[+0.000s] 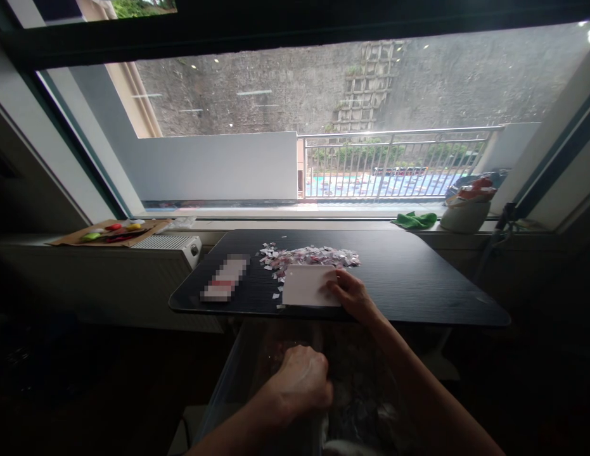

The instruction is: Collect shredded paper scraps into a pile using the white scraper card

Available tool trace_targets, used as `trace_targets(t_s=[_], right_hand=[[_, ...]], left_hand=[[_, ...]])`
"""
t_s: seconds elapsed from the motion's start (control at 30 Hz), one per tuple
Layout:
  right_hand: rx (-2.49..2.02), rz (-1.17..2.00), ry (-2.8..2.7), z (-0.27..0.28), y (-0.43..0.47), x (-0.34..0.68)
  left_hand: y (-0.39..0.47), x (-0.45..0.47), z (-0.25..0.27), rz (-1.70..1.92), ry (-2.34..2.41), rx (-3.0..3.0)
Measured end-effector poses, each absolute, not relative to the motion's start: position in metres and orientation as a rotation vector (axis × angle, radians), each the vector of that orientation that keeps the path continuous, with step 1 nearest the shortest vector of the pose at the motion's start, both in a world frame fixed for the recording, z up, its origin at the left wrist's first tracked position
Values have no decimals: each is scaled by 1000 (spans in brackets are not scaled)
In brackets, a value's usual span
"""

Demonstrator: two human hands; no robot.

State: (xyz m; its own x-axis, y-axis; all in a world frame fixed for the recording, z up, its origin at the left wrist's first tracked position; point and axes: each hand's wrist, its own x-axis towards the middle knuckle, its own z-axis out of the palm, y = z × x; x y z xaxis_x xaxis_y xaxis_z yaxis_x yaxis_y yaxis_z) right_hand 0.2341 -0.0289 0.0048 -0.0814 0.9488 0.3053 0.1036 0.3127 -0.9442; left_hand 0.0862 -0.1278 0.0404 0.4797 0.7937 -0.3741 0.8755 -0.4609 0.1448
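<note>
My right hand [350, 292] grips the right side of a flat, pinkish-white rectangular card [304, 288], thumb and fingers closed on it. The card lies at the near edge of a dark table, in front of a wide heap of small white paper scraps [318, 255]. A few scraps lie apart, left of the card. Below the table edge, my left hand [304, 377] is a fist, back turned upward, over a clear plastic bag [232, 377]. It appears closed on the bag's film, though its fingertips are hidden beneath.
A blurred-out pale strip [225, 278] lies on the left of the dark table [409, 278]. A radiator [171, 244] stands to the left, beside cardboard [92, 235] bearing colourful items. On the right of the sill are a green cloth [415, 220] and a whitish container [466, 212].
</note>
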Motion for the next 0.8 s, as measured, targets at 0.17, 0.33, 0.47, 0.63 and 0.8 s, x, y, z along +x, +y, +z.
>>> trace_targets(t_s=[0.17, 0.33, 0.47, 0.63, 0.8], right_hand=[[-1087, 829, -1476, 5, -29, 234], [-1042, 914, -1519, 5, -30, 233], [-1142, 781, -1473, 5, -29, 235], [-1178, 702, -1371, 5, -27, 236], [-1047, 839, -1384, 5, -22, 227]], left_hand=[[-128, 87, 41, -366, 1424, 2408], [-127, 86, 40, -366, 1412, 2418], [-127, 86, 38, -371, 1416, 2421], [-127, 86, 39, -354, 1407, 2420], [-127, 87, 42, -389, 1406, 2410]])
